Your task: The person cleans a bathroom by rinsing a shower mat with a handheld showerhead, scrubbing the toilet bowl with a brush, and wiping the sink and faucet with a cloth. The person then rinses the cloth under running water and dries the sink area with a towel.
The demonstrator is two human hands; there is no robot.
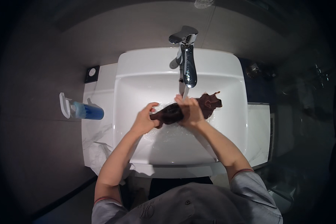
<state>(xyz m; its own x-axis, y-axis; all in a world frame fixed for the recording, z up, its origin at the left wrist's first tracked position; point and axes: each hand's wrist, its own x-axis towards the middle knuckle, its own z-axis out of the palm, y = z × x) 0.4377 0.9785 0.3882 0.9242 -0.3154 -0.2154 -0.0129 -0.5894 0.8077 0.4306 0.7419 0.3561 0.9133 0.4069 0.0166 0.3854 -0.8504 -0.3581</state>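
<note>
Evidently, the left hand (142, 121) holds the 9 o'clock end of a wet, dark brown bundle (171, 114), its fingers curled and the thumb pressed on top. The fingers of the right hand (191, 112) close over the bundle's middle, while a ragged end sticks out between 2 and 3 o'clock. All this is at the centre of a white sink (138, 152). At 12 o'clock a shiny tap (189, 67) runs water (185, 92) onto the right hand. Beyond the rim, a blue soap bottle (89, 111) is at 9 o'clock on the pale tabletop (97, 131).
</note>
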